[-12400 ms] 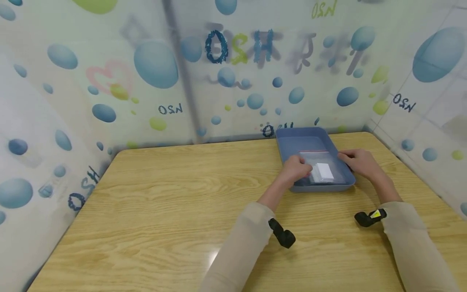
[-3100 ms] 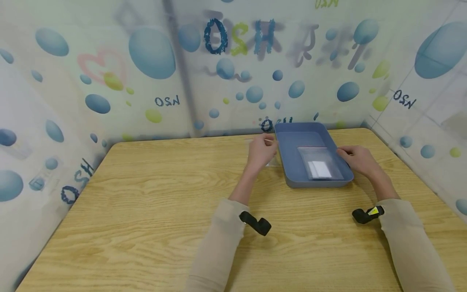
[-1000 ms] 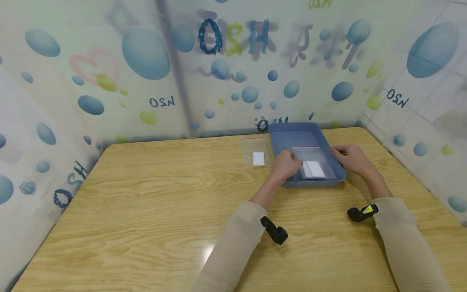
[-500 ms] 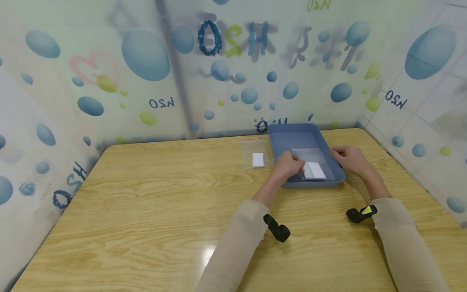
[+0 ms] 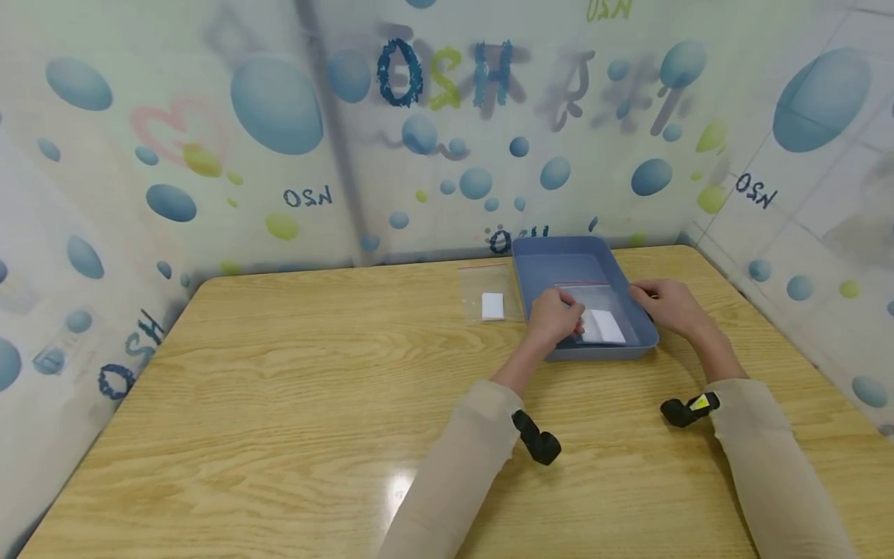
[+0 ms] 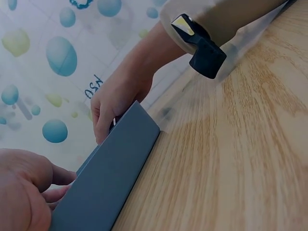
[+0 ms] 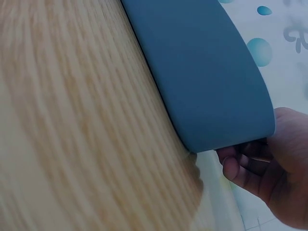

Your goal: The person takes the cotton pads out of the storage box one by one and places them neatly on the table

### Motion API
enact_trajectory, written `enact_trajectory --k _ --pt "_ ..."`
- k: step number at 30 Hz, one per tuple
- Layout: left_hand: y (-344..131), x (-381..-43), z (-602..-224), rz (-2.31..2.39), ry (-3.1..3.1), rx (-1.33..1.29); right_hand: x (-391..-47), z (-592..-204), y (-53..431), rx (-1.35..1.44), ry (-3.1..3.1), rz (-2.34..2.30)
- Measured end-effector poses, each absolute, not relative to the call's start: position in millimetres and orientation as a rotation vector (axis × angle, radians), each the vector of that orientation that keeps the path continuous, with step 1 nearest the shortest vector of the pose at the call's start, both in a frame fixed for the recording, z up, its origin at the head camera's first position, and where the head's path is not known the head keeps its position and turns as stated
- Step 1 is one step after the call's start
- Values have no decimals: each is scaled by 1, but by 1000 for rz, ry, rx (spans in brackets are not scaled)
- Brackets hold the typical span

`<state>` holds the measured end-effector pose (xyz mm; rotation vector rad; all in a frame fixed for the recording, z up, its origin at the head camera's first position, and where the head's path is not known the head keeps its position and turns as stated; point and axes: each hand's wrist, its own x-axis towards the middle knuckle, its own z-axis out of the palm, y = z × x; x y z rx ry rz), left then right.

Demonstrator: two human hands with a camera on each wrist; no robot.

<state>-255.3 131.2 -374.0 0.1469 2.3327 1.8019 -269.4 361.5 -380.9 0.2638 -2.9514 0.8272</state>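
Note:
A blue-grey tray (image 5: 566, 256) stands at the table's back right. Inside it lies a clear zip-lock bag (image 5: 594, 295) with a red seal line and white pieces in its lower part. My left hand (image 5: 552, 318) reaches over the tray's left side and pinches the left edge of this bag; in the left wrist view, the tray wall (image 6: 115, 168) partly hides its fingertips. With thumb and fingers, my right hand (image 5: 667, 303) grips the tray's right rim. A second zip-lock bag (image 5: 471, 287), holding a white square, lies flat on the table left of the tray.
The wood-grain table (image 5: 279, 404) stretches left and toward the front. A patterned curtain wall (image 5: 447, 194) stands right behind the table and the tray. Black wrist cameras (image 5: 538, 439) sit on both sleeves.
About three seconds ago my left hand was at the bag left of the tray. It let go of that bag and moved right, into the tray. The right hand keeps the rim.

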Motion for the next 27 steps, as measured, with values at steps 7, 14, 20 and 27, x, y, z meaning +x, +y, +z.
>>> enact_trajectory --k 7,14,20,27 --pt "133 -255 -376 1679 2496 178 -269 -380 361 277 -2946 832" --pt "137 -253 -379 1594 2659 179 -269 -381 360 283 -2941 835" --pt "137 -250 -380 1676 2712 229 -268 -380 360 277 -2944 835" --pt "135 -250 -382 1878 2618 280 -267 -379 360 287 -2945 830"
